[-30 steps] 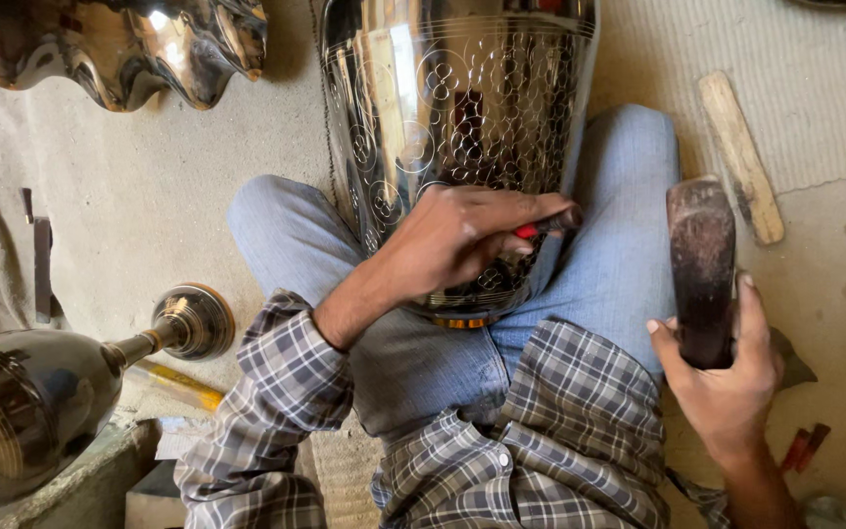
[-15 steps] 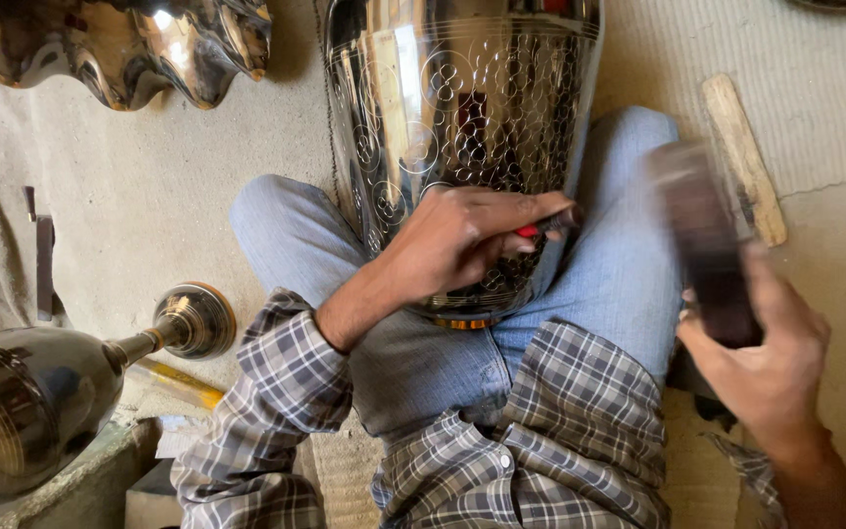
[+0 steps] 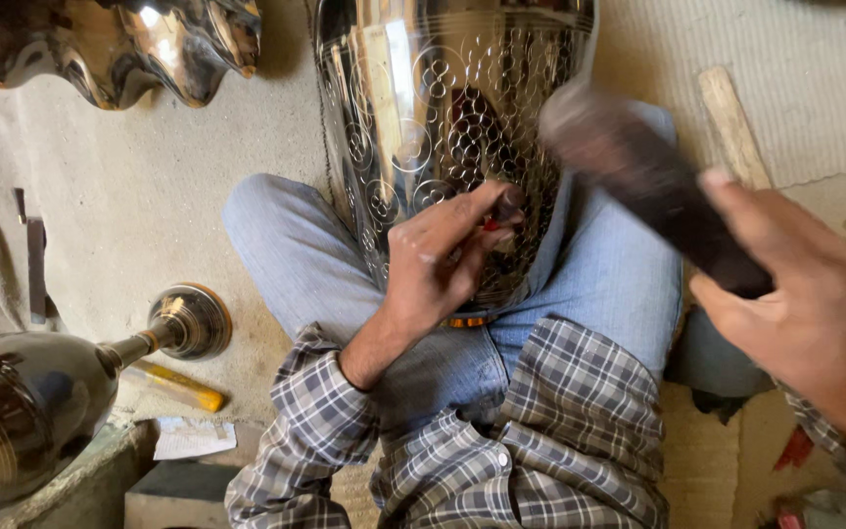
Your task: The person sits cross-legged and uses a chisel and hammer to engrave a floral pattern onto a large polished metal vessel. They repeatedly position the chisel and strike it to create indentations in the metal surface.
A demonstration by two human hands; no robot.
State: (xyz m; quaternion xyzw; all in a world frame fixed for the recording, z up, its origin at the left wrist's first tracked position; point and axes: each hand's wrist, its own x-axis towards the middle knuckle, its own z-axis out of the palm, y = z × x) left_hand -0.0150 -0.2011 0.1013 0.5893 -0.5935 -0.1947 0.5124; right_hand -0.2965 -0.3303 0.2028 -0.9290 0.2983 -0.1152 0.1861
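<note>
A large shiny metal vessel with punched circle patterns lies between my knees. My left hand rests on its lower part and pinches a small punch with a red band against the metal. My right hand grips a dark mallet, which is blurred and tilted toward the punch, its head just right of the punch's top.
A scalloped metal bowl lies at the top left. A polished metal vessel with a round foot lies at the lower left, a yellow-handled tool beside it. A wooden stick lies on the mat at the right.
My right hand has swung the mallet from upright at the right down and leftward toward the punch. The left hand has stayed on the vessel.
</note>
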